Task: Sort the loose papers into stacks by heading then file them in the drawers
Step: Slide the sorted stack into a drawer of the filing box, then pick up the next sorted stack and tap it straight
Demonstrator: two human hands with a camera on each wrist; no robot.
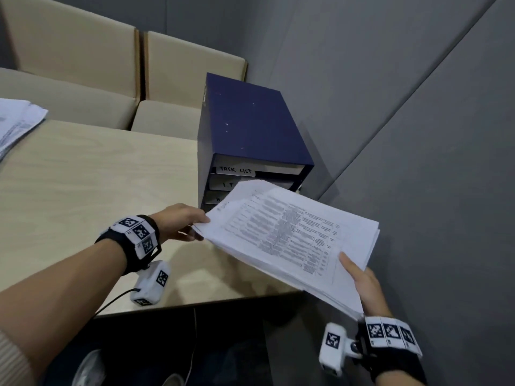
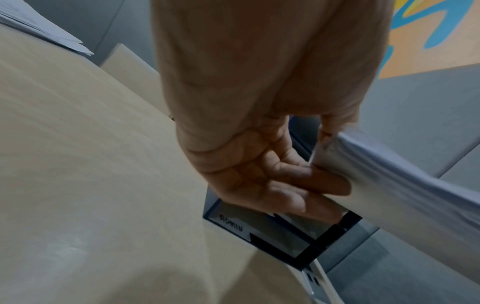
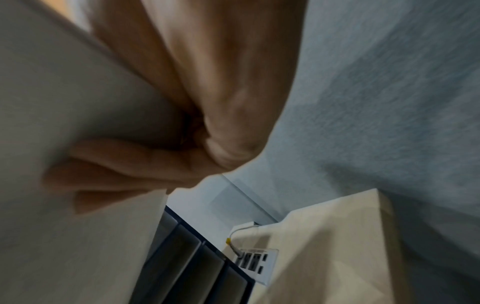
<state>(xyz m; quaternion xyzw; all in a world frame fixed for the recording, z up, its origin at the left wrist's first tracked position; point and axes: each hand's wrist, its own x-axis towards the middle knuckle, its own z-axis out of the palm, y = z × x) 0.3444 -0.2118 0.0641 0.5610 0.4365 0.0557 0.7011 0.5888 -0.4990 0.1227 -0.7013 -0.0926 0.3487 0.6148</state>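
Observation:
A thick stack of printed white papers (image 1: 289, 232) hangs in the air in front of the dark blue drawer cabinet (image 1: 250, 123). My left hand (image 1: 189, 224) pinches the stack's left corner, thumb on top and fingers beneath; the left wrist view shows the fingers (image 2: 298, 185) under the paper edge (image 2: 389, 185). My right hand (image 1: 359, 280) grips the stack's near right edge, its thumb on the top sheet and its fingers (image 3: 103, 164) under the papers (image 3: 64, 102). The top drawer label (image 1: 235, 170) reads "TASK LIST". A lower drawer label (image 2: 232, 225) reads "ADMIN". The drawers look closed.
The cabinet stands at the right end of a light wooden table (image 1: 83, 190). Another pile of loose papers (image 1: 16, 121) lies at the table's far left. Beige seat cushions (image 1: 83, 65) sit behind the table, and grey wall panels (image 1: 418, 135) rise on the right. A socket plate (image 3: 253, 263) lies beside the cabinet.

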